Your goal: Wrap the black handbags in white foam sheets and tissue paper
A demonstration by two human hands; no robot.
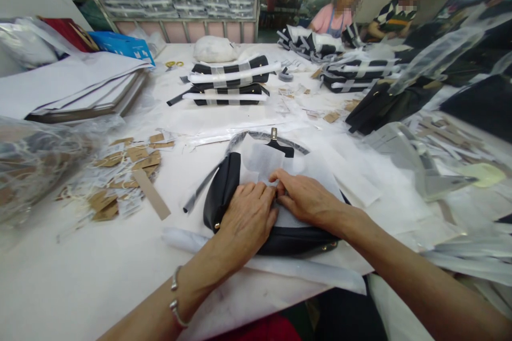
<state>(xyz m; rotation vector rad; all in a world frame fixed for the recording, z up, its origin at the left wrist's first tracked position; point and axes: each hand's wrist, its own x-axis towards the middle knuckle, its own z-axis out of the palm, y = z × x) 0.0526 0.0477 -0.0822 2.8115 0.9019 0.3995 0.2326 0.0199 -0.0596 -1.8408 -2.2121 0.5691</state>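
A black handbag (224, 186) lies on the table in front of me, with thin white tissue paper (267, 159) spread over its middle. My left hand (253, 213) rests on the paper with its fingers curled inward. My right hand (300, 194) meets it from the right, its thumb and fingers bent together in a pinch. What lies between the fingertips is hidden. Beyond the hands, a black flap with a gold clasp (274, 134) sticks out. A plastic-wrapped strap (200, 190) curves around the bag's far left side. A rolled white wrap (308, 270) lies along its near side.
Left of the bag are scattered brown tags (138, 155) and a stack of white sheets (92, 85). Two wrapped black bags (228, 72) lie farther back, near yellow-handled scissors (174, 64). On the right are tissue sheets (372, 170) and a tape dispenser (416, 157). Two people sit beyond.
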